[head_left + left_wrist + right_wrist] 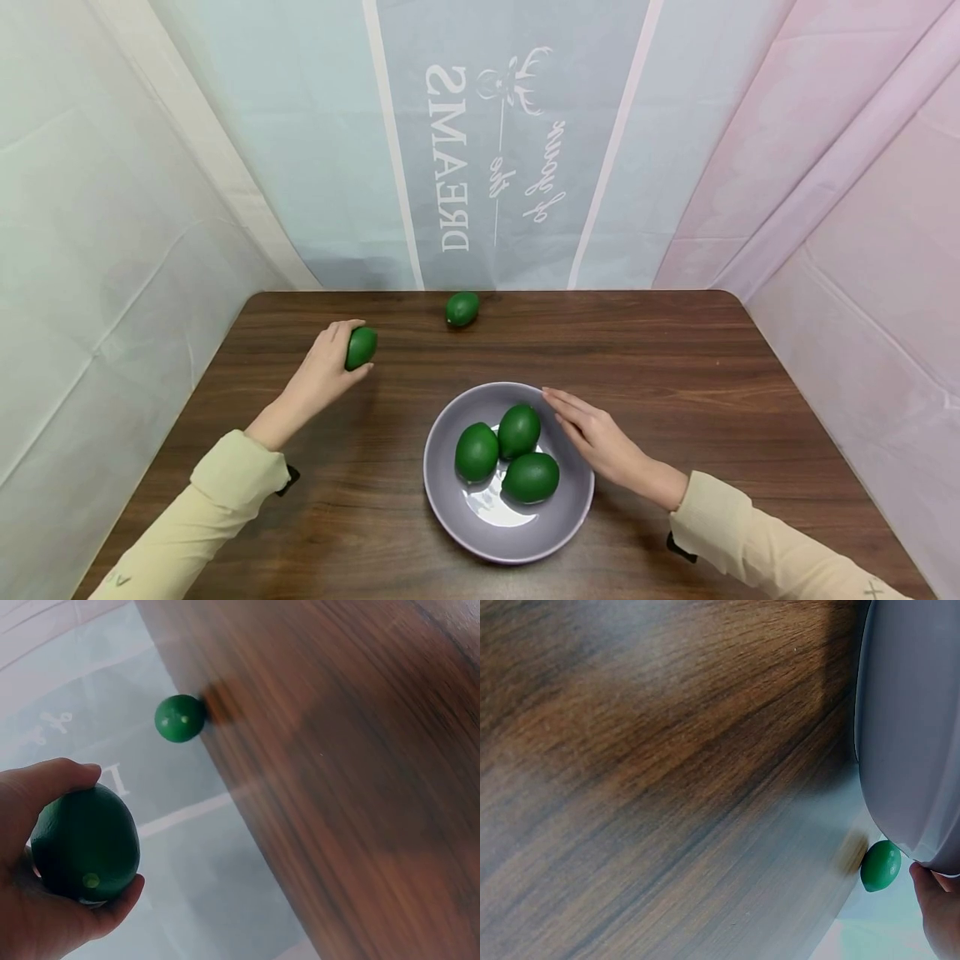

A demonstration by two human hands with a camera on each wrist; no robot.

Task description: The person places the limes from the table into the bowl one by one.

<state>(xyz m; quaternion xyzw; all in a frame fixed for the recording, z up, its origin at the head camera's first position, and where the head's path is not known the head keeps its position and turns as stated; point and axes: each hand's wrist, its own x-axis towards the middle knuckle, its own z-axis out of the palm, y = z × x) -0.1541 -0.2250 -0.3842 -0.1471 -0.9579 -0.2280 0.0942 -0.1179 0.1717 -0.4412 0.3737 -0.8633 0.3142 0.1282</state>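
Note:
My left hand (322, 367) grips a green lime (362, 347) between thumb and fingers, above the left part of the table. In the left wrist view the same lime (90, 844) fills the grasp, thumb and fingertips on opposite sides. A grey bowl (510, 546) stands at the near middle with three limes inside: one on the left (476, 452), one at the back (519, 431), one at the front right (531, 477). Straight fingers of my right hand (600, 437) touch the bowl's right rim. Another lime (462, 308) lies near the table's far edge.
The dark wooden table (637, 350) ends at a pale blue-grey cloth backdrop (495, 167). Whitish cloth walls (97, 250) rise on both sides. Close beside the right wrist camera is the bowl's outer wall (907, 712).

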